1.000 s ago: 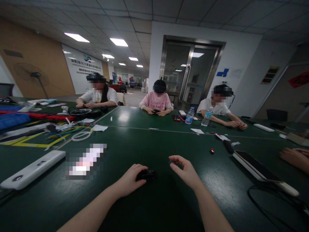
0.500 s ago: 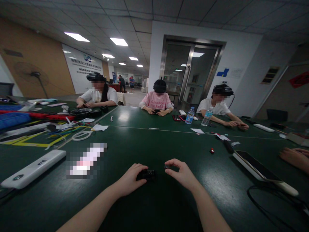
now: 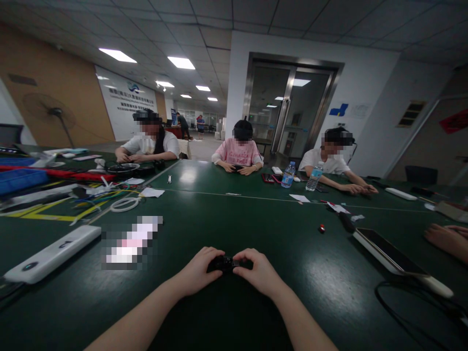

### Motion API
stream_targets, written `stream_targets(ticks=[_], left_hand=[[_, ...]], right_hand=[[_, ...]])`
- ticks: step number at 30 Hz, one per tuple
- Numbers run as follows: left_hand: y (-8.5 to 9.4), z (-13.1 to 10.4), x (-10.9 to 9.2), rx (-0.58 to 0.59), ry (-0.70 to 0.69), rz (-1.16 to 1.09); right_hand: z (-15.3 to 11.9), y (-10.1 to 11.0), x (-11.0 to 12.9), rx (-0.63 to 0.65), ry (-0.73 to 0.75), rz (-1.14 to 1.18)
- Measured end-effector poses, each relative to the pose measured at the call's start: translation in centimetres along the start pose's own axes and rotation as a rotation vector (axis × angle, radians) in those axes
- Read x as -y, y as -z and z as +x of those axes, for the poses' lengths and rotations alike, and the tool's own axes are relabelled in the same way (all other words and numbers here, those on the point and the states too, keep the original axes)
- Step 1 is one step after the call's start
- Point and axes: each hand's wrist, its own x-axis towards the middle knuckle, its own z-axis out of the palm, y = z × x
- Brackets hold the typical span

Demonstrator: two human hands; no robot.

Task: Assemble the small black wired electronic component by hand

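Note:
A small, glossy black object (image 3: 225, 263) lies on the dark green table between my two hands, its exact kind too dark to make out. From the left, my left hand (image 3: 197, 268) grips it between thumb and fingers. My right hand (image 3: 259, 272) pinches a small dark piece (image 3: 237, 262) at the object's right end. The piece seems to touch the object, but whether it is seated in it I cannot tell.
A pixelated bright phone-like item (image 3: 133, 241) and a white bar-shaped device (image 3: 54, 253) lie to the left. On the right are a small red item (image 3: 321, 228), a dark-screened device (image 3: 383, 251) and a black cable (image 3: 380, 292). Several people sit around the table; two bottles (image 3: 288, 175) stand farther back.
My right hand has moved left with the small dark piece, closing the gap to the black object. The left hand keeps its grip in the same place.

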Motion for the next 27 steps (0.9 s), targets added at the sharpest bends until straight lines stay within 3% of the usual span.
stream_targets(ticks=[12, 27], left_hand=[[-0.3, 0.3, 0.0, -0.026, -0.026, 0.036], [-0.5, 0.2, 0.8, -0.004, -0.014, 0.024]], right_hand=[[0.7, -1.9, 0.2, 0.023, 0.056, -0.133], [0.5, -1.8, 0.6, 0.028, -0.078, -0.074]])
